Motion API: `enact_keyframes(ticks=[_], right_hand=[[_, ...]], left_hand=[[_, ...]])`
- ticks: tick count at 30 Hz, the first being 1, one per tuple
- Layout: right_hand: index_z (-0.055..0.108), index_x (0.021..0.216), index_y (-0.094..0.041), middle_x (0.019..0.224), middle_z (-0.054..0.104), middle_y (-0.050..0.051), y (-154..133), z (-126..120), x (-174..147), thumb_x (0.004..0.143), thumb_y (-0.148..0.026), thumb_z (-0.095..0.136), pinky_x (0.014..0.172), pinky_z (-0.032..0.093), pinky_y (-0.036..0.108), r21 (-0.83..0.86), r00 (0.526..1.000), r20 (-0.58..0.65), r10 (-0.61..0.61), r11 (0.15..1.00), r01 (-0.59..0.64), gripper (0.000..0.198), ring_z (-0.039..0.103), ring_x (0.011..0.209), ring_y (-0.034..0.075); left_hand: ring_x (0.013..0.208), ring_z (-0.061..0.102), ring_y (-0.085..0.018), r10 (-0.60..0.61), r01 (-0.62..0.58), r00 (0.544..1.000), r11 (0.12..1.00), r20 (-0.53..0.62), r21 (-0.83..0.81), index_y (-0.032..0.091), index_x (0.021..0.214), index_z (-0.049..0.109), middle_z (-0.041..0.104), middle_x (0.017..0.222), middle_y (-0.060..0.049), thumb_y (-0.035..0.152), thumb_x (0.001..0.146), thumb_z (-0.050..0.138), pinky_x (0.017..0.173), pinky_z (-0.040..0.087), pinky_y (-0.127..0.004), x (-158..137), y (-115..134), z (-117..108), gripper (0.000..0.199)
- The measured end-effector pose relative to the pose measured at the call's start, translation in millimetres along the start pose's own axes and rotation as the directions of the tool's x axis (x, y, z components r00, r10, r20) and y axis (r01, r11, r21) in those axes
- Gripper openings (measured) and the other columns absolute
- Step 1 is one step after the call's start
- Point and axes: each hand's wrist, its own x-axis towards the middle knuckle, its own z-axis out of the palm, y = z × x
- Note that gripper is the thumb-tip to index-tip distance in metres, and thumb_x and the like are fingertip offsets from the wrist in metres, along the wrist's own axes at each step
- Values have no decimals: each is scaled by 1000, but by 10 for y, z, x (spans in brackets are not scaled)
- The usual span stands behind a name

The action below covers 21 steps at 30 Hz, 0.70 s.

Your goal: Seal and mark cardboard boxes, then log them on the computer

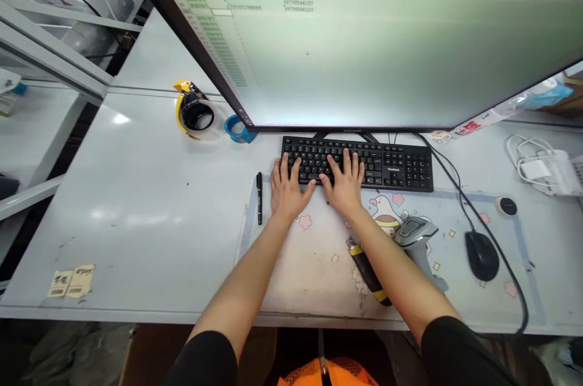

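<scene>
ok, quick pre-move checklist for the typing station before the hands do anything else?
1. Left hand on keyboard: ok, fingers rest on the keys.
2. Right hand on keyboard: ok, fingers spread on the middle keys.
3. Monitor on, spreadsheet showing: ok; cell text too blurred to read.
4. Mouse free: ok, untouched at the right on the desk mat.
5. Barcode scanner free: cannot tell, it lies close under the right forearm.
6. Black pen out of the way: ok, left of the left hand.

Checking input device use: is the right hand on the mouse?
No, the right hand rests on the keyboard beside the left hand, while the mouse lies untouched.
</scene>
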Motion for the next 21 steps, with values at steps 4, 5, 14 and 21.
enact_keyframes(ticks=[4,5,14,21], right_hand=[[53,167,-23,185,23,15,123,37,-50,113,-56,47,137,19,69,13,997,-69,22,1000,-22,64,17,172,39],[53,167,-21,185,25,17,172,45,-66,113,-56,45,137,20,69,20,995,-92,44,999,-42,65,18,171,38],[52,168,-20,186,22,17,366,13,-109,111,-57,49,137,18,71,65,988,-112,106,993,-99,67,14,172,40],[49,170,-24,185,24,15,306,2,-113,111,-55,50,137,19,70,42,992,-88,89,995,-85,67,16,172,39]], left_hand=[[170,26,-46,-15,14,999,999,29,40,20,168,53,29,185,-17,55,103,69,134,33,-67,6,14,-10,75],[170,26,-46,-18,17,999,999,34,43,20,168,53,28,186,-17,55,103,68,134,33,-67,6,15,-10,75],[169,27,-47,125,-125,992,990,10,63,25,163,63,31,185,-15,52,103,72,133,33,-66,-26,17,-18,67],[169,28,-47,145,-145,989,987,15,65,27,162,65,33,184,-15,53,104,72,133,33,-67,-32,24,-30,63]])
